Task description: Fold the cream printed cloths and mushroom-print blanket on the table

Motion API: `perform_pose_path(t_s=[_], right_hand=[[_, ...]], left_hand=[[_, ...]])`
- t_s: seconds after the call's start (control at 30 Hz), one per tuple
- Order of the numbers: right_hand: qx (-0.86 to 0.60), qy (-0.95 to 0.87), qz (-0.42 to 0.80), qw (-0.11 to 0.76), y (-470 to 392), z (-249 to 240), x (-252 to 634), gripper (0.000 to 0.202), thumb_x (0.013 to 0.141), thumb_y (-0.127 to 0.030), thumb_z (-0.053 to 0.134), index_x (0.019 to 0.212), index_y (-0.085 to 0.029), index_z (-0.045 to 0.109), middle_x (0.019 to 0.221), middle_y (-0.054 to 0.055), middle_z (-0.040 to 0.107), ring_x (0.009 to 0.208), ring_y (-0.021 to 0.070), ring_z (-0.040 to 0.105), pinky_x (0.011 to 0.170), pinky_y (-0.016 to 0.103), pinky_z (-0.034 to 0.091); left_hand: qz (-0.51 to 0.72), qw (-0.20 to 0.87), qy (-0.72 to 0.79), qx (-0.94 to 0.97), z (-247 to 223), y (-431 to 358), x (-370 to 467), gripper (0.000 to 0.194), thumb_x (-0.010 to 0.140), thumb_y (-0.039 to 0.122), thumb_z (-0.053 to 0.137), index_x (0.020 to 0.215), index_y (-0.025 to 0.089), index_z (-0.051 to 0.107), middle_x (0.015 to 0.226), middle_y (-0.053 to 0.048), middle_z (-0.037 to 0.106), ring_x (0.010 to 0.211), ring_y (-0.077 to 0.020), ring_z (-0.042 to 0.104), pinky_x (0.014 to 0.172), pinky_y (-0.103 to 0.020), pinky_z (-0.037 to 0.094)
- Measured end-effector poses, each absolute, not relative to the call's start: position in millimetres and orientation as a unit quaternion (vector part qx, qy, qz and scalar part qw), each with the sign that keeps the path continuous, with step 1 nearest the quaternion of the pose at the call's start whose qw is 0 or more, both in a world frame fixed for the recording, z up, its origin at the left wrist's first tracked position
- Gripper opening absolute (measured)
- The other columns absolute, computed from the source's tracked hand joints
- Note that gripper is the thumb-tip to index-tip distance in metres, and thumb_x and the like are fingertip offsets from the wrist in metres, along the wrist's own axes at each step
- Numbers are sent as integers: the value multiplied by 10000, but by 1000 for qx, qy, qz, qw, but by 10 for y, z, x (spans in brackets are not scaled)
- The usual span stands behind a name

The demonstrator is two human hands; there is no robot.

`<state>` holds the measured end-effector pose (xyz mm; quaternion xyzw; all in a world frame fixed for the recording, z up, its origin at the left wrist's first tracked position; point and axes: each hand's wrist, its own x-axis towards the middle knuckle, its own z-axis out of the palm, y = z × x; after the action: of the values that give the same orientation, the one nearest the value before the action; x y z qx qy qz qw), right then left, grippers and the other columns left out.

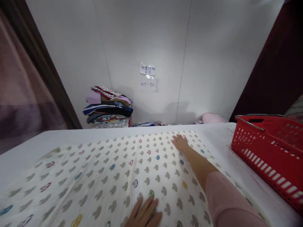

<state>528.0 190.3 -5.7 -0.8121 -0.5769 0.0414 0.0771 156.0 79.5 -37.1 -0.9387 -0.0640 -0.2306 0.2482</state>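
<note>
A cream cloth [123, 170] printed with grey and coloured mushrooms lies spread over the white table, with light creases. My right hand [180, 143] rests flat on the cloth near its far edge, fingers apart, the arm in a pink sleeve reaching forward. Close to me, at the bottom of the view, my left hand [144, 214] lies on the same cloth with its fingers spread. Neither hand grasps anything. The cloth's near edge falls outside the view.
A red plastic basket [267, 157] with a metal handle stands on the right of the white table [78, 136]. Behind the table is a stack of folded fabrics [109, 107]. Two paper notes [149, 85] are on the wall, and a pink item [213, 118] lies at the back right.
</note>
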Motion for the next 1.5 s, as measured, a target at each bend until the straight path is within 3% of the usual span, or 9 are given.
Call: perform_pose_path(t_s=[0.23, 0.4, 0.5, 0.67, 0.77, 0.87, 1.07, 1.33, 1.5], right_hand=[[-829, -550, 68, 73, 746, -15, 5215, 478, 924, -455, 233, 1314, -274, 443, 1457, 67, 317, 1349, 249, 221, 1048, 501, 178], [-872, -481, 82, 47, -624, -52, 5461, 516, 912, -480, 275, 1368, -264, 382, 1489, 70, 253, 1370, 257, 184, 1058, 537, 160], [-902, -412, 79, 106, -1424, -5, 5561, 468, 874, -392, 403, 1307, -230, 471, 1440, 91, 353, 1343, 262, 266, 1059, 515, 207], [-900, -264, 84, 336, -2212, 184, 5523, 235, 767, -256, 526, 929, -179, 676, 1119, 115, 637, 1142, 259, 523, 971, 406, 398], [-893, -217, 96, 382, -2304, 244, 5373, 249, 817, -269, 469, 946, -151, 646, 1018, 124, 668, 921, 231, 636, 737, 350, 523], [-880, -174, 132, 421, -2211, 260, 5200, 275, 862, -318, 443, 931, -118, 619, 926, 133, 683, 653, 160, 655, 531, 253, 512], [-887, -111, 187, 407, -1915, 274, 5072, 344, 844, -450, 492, 781, -134, 612, 685, 85, 670, 477, 131, 587, 443, 237, 475], [-927, -100, 154, 328, -1917, 179, 5085, 300, 893, -410, 494, 870, -131, 602, 752, 14, 630, 615, 96, 584, 604, 260, 503], [-936, -166, 33, 307, -2002, 174, 4941, 284, 855, -306, 472, 1014, -122, 618, 946, 127, 652, 943, 236, 598, 802, 350, 463]], left_hand=[[-155, 63, -91, -982, -198, 714, 1478, 492, 915, 389, 393, 1394, 325, 296, 1457, 17, 330, 1305, -204, 360, 1037, -419, 380], [-142, -8, -127, -982, -63, 616, 1503, 426, 924, 368, 367, 1340, 283, 410, 1429, -29, 387, 1311, -222, 351, 1066, -480, 329], [-147, -27, -150, -977, -75, 460, 1486, 393, 923, 364, 362, 1271, 242, 499, 1400, -59, 429, 1288, -229, 387, 1059, -485, 329], [-144, -60, -138, -978, -129, 17, 1258, 402, 908, 381, 387, 1278, 268, 493, 1375, -42, 464, 1281, -220, 396, 1049, -478, 337], [-162, -57, -141, -975, -157, -179, 1105, 410, 891, 386, 418, 1276, 270, 498, 1374, -41, 465, 1271, -221, 408, 1051, -470, 337], [-191, -42, -163, -967, -178, -269, 1013, 372, 886, 354, 427, 1222, 253, 550, 1344, -43, 499, 1238, -225, 448, 1026, -464, 371], [-251, -39, -205, -945, -180, -287, 964, 309, 860, 363, 471, 1084, 222, 633, 1223, -69, 594, 1126, -254, 534, 924, -439, 453], [-244, -93, -221, -940, -86, -315, 985, 250, 878, 306, 452, 989, 225, 660, 1039, -57, 645, 971, -225, 564, 836, -411, 459], [-223, -110, -231, -941, 8, -366, 1005, 239, 886, 277, 437, 955, 222, 659, 991, -50, 631, 930, -214, 543, 808, -393, 432]])
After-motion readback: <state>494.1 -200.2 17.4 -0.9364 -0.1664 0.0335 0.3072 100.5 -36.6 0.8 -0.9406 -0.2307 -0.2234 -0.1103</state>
